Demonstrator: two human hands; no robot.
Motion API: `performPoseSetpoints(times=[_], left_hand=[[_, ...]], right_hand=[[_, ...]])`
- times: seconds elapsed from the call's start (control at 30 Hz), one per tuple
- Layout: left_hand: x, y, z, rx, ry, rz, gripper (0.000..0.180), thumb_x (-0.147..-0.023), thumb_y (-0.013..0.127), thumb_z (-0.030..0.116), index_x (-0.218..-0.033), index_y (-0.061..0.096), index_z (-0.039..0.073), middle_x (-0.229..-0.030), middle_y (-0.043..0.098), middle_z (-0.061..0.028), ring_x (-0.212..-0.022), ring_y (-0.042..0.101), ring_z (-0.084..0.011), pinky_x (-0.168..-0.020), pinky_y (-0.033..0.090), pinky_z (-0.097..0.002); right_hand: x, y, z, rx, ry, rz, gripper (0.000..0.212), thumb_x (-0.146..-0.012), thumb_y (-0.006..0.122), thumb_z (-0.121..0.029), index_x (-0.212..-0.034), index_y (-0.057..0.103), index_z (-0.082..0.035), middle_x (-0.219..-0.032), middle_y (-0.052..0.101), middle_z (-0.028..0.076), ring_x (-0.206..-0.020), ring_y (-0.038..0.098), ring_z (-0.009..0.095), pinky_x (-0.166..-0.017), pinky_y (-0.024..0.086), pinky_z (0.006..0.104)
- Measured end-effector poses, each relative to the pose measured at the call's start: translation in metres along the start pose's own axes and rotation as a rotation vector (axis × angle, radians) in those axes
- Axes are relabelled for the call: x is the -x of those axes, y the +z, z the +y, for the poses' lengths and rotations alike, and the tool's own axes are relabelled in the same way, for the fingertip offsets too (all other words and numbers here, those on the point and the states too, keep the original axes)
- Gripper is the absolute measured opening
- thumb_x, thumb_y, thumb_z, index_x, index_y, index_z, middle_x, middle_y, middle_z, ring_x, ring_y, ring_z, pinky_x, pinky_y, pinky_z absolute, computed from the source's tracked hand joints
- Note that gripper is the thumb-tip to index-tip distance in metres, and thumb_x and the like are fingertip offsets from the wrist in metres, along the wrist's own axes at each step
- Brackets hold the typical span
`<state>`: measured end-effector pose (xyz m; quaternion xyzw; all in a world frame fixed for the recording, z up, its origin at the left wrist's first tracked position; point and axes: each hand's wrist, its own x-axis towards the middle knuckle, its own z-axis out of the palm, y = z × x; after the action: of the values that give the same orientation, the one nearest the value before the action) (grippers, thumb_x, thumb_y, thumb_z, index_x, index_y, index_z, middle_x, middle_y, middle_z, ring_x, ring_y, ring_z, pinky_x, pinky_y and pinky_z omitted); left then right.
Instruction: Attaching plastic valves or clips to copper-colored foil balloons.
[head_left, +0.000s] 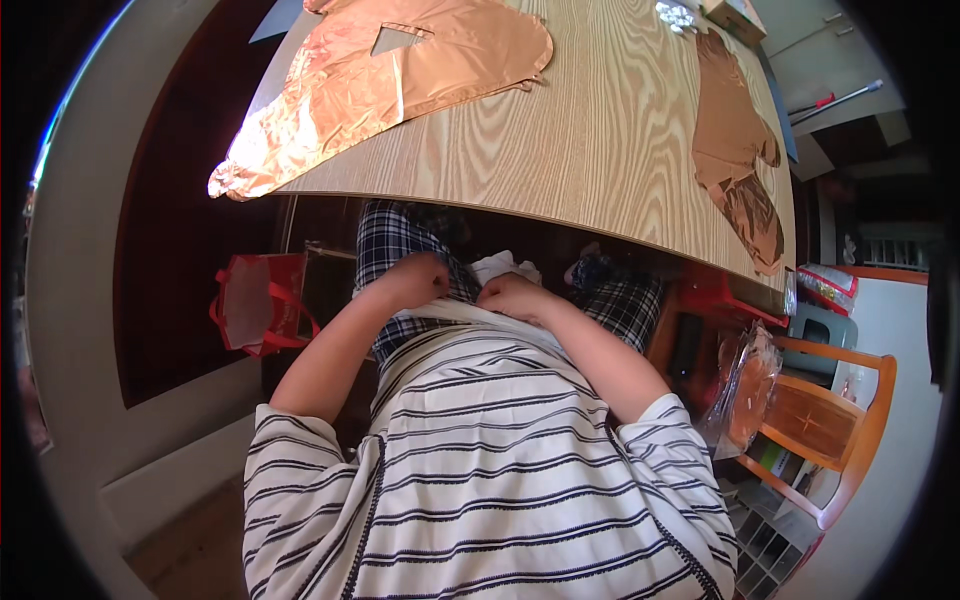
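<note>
Pinches white cloth [457, 311] in right hand [520, 298] | curls left hand [421, 280] narrow, cannot tell grip | has cloth running between both hands' fingers | faces coppery sheet [455, 65] on desk [590, 140], beyond left fingers

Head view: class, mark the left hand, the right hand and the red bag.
Left hand [418, 281], head view: back of the hand.
Right hand [518, 298], head view: back of the hand.
Red bag [252, 300], head view: its wide panel.
</note>
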<state>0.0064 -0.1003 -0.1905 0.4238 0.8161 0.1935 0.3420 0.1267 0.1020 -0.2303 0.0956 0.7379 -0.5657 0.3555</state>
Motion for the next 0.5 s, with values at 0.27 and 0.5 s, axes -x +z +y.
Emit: performPoseSetpoints(times=[0.27, 0.5], left_hand=[[0.011, -0.028, 0.01, 0.526, -0.195, 0.109, 0.014, -0.083, 0.071, 0.015, -0.09, 0.072, 0.002, -0.084, 0.069, -0.0072, -0.076, 0.063, -0.0137, -0.07, 0.05, -0.0276], [0.023, -0.05, 0.037, 0.44, 0.082, 0.335, 0.018, -0.081, 0.07, 0.012, -0.094, 0.07, 0.0, -0.084, 0.068, -0.0111, -0.078, 0.066, -0.0206, -0.072, 0.052, -0.0304]], right_hand=[[0.008, -0.003, -0.01, -0.252, -0.162, 0.166, 0.025, -0.085, 0.071, -0.021, -0.099, 0.07, -0.001, -0.086, 0.069, 0.003, -0.079, 0.06, 0.011, -0.073, 0.049, 0.0259], [0.047, -0.021, -0.063, -0.025, -0.257, 0.358, 0.019, -0.083, 0.071, -0.02, -0.092, 0.07, -0.004, -0.083, 0.069, 0.009, -0.079, 0.064, 0.016, -0.07, 0.049, 0.0318]])
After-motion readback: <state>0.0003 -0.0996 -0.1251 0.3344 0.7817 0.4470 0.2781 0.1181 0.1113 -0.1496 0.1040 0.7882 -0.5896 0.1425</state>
